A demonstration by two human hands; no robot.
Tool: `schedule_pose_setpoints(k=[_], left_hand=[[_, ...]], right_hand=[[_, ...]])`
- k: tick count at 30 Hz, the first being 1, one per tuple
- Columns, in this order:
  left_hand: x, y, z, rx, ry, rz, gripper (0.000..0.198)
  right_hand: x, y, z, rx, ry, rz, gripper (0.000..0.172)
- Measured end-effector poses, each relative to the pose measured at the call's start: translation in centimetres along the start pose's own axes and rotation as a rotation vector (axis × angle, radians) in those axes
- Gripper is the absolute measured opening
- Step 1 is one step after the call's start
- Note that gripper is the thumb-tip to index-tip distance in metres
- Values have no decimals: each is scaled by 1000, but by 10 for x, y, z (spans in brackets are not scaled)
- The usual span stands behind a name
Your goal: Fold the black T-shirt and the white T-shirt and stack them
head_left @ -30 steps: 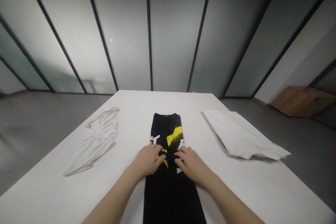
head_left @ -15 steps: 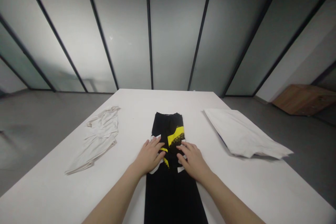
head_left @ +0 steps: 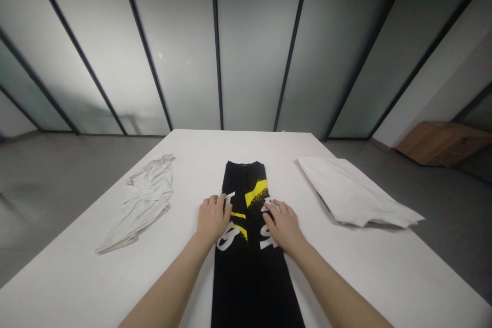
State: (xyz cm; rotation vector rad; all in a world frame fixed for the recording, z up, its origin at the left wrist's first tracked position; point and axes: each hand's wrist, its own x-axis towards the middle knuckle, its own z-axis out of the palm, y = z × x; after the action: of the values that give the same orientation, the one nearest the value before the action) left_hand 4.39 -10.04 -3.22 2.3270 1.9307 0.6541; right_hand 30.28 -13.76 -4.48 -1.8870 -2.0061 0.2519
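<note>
The open left hand and right hand lie flat on the black printed trousers on the worktop; the soft, light cloth looks easiest to grip at the waistband.

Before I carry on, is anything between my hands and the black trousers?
Nothing visible is. Your left hand and right hand rest directly on the black trousers. The crumpled white garment and the folded white cloth lie apart, off to either side.
</note>
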Motion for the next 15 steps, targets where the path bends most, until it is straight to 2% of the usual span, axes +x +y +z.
schedule_pose_setpoints(k=[5, 10, 12, 15], left_hand=[[3, -4, 2, 9, -40, 43, 39], [11, -9, 7, -101, -43, 8, 39], [20, -10, 5, -189, -31, -65, 37], [42, -9, -4, -525, -78, -255, 26]], right_hand=[[1, -1, 2, -25, 23, -3, 48], [8, 2, 1, 45, 3, 70, 46], [21, 4, -6, 128, -29, 104, 40], [50, 5, -20, 481, -76, 237, 28]])
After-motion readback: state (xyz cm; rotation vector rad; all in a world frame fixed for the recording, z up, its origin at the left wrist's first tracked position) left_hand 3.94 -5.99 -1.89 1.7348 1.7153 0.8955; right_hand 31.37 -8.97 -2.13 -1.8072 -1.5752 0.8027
